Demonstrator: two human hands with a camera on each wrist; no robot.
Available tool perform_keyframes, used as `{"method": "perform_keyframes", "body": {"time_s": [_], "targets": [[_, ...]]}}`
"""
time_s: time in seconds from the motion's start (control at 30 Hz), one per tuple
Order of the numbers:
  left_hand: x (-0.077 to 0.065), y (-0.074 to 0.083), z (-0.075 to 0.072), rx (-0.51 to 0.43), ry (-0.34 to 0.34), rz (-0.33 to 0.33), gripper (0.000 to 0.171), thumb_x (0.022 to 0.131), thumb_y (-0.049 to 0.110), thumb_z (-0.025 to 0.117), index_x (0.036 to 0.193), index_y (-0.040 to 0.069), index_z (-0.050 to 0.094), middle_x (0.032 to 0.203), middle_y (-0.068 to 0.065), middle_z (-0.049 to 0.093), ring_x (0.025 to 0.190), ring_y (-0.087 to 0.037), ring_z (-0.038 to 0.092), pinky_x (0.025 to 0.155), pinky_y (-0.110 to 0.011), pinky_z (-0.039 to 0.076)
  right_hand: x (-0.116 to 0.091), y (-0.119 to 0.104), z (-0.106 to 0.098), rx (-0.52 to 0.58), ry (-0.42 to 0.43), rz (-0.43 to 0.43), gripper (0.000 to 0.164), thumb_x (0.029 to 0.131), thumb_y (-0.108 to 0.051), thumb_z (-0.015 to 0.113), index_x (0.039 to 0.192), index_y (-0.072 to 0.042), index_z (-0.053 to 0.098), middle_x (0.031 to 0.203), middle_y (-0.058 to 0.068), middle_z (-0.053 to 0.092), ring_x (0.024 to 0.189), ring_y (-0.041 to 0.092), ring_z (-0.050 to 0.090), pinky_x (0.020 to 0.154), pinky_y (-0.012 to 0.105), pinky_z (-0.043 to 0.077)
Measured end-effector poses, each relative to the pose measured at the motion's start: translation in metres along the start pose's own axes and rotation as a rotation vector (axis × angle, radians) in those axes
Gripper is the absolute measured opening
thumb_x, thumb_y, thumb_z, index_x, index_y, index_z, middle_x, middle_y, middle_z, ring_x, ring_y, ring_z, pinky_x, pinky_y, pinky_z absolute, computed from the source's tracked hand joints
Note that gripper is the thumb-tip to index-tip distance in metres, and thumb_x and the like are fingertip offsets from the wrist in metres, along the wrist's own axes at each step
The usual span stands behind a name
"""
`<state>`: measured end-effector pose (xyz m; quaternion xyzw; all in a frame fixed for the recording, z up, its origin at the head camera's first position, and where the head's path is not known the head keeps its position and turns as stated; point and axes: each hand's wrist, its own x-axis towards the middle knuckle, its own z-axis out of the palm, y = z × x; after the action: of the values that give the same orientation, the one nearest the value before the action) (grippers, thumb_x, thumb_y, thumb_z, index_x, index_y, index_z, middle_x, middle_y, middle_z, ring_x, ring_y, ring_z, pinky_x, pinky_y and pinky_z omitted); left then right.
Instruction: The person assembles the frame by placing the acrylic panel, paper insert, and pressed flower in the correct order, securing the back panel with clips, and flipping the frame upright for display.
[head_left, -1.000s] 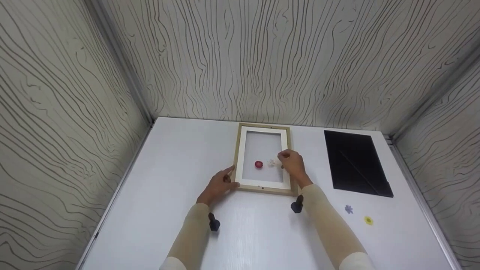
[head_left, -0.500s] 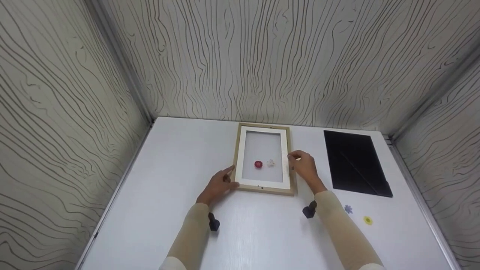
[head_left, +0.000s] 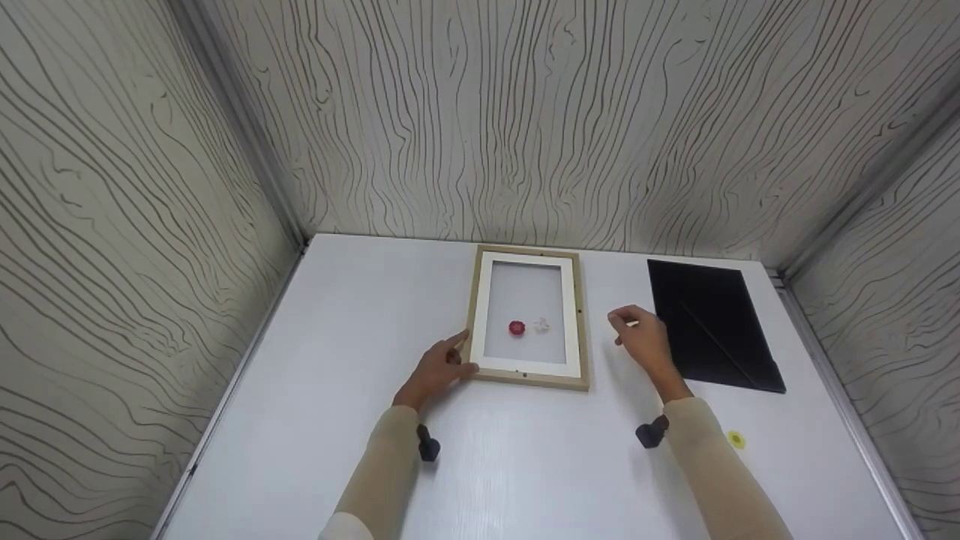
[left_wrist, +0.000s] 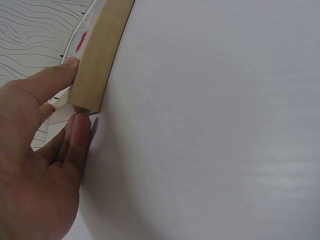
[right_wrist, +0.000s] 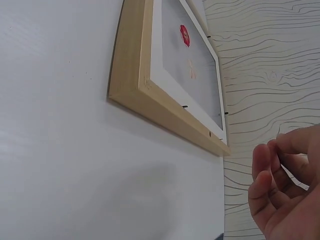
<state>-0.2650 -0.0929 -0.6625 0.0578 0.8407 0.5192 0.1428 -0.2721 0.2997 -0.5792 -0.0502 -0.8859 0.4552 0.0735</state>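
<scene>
the left hand (head_left: 437,371), a little below the centre of the head view, has its thumb and fingers set around the frame's lower left corner, holding it from two sides. the right hand (head_left: 643,337), right of centre, is up above the worktop (head_left: 375,300), apart from the frame; its fingers are loosely bent, the thumb and fingertips drawn close together, and i can see nothing between them.

the frame (head_left: 555,382) lies flat at the middle of the head view, pale wood around a white mat (head_left: 571,315), with small dark tabs along its edges. inside the mat, in the lower half of the pane, a red flower (head_left: 517,328) sits on the left and a white flower (head_left: 541,325) near it on the right, the two not touching.

beige sleeves (head_left: 375,472) come in from the bottom of the view, each with a dark block (head_left: 428,445) at the wrist. a black board (head_left: 712,322) with a thin slanting strip lies behind the right hand, and a yellow flower (head_left: 736,439) lies at lower right, just beside the right sleeve. pale walls (head_left: 480,127) with wavy dark grain fill the top and sides.
</scene>
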Motion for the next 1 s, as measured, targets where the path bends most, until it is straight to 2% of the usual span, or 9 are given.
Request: {"method": "perform_keyframes", "body": {"time_s": [0.17,0.33,0.53,0.63,0.77,0.9,1.0], "targets": [[0.0,0.0,0.0,0.001,0.0,-0.001,0.079,0.094,0.032,0.081,0.164,0.023,0.045,0.111,-0.005,0.059,0.102,-0.02,0.052,0.089,-0.036,0.044,-0.008,0.005,-0.015,0.0,0.011,0.019,0.023,0.105,-0.014,0.065,0.114,0.005,0.074,0.11,0.026,0.073,0.066,0.008,0.065,0.061,0.019,0.047],[-0.001,0.001,0.0,-0.004,-0.006,-0.005,0.08,0.093,0.033,0.081,0.164,0.023,0.045,0.109,-0.006,0.059,0.101,-0.02,0.052,0.088,-0.036,0.043,-0.016,0.011,-0.029,-0.021,0.028,0.032,0.025,0.106,-0.016,0.064,0.117,0.004,0.074,0.108,0.024,0.072,0.071,0.015,0.069,0.06,0.021,0.047],[0.0,0.0,-0.001,-0.003,-0.007,0.001,0.081,0.093,0.032,0.082,0.164,0.022,0.045,0.109,-0.006,0.058,0.101,-0.021,0.051,0.089,-0.038,0.043,-0.025,0.019,-0.045,-0.049,0.023,0.066,0.029,0.108,-0.024,0.063,0.12,0.0,0.072,0.094,0.012,0.068,0.072,0.015,0.064,0.05,0.027,0.048],[0.0,-0.001,-0.001,-0.001,-0.014,0.018,0.08,0.094,0.031,0.082,0.164,0.022,0.044,0.109,-0.005,0.058,0.101,-0.02,0.051,0.089,-0.037,0.043,-0.028,0.022,-0.052,-0.051,0.034,0.062,0.03,0.107,-0.025,0.063,0.121,0.0,0.072,0.093,0.008,0.069,0.071,0.012,0.064,0.055,0.025,0.051],[0.0,-0.002,-0.001,-0.001,-0.026,0.049,0.079,0.095,0.03,0.081,0.165,0.021,0.043,0.108,-0.005,0.058,0.099,-0.019,0.05,0.088,-0.036,0.044,-0.032,0.025,-0.059,-0.062,0.052,0.045,0.028,0.107,-0.022,0.064,0.12,0.002,0.073,0.093,0.012,0.071,0.072,0.011,0.066,0.062,0.021,0.051],[-0.001,-0.001,-0.002,-0.006,-0.025,0.055,0.079,0.096,0.03,0.081,0.165,0.021,0.043,0.107,-0.004,0.058,0.098,-0.018,0.05,0.087,-0.036,0.043,-0.037,0.028,-0.065,-0.054,0.048,0.055,0.028,0.108,-0.021,0.063,0.12,0.002,0.073,0.099,0.021,0.072,0.074,0.012,0.067,0.063,0.02,0.053],[0.0,-0.001,-0.001,-0.014,-0.023,0.042,0.079,0.095,0.03,0.081,0.164,0.023,0.043,0.107,-0.004,0.058,0.098,-0.018,0.05,0.089,-0.036,0.043,-0.042,0.03,-0.071,-0.057,0.04,0.066,0.031,0.109,-0.025,0.063,0.122,0.002,0.072,0.107,0.024,0.072,0.074,0.008,0.066,0.064,0.021,0.053]]}}
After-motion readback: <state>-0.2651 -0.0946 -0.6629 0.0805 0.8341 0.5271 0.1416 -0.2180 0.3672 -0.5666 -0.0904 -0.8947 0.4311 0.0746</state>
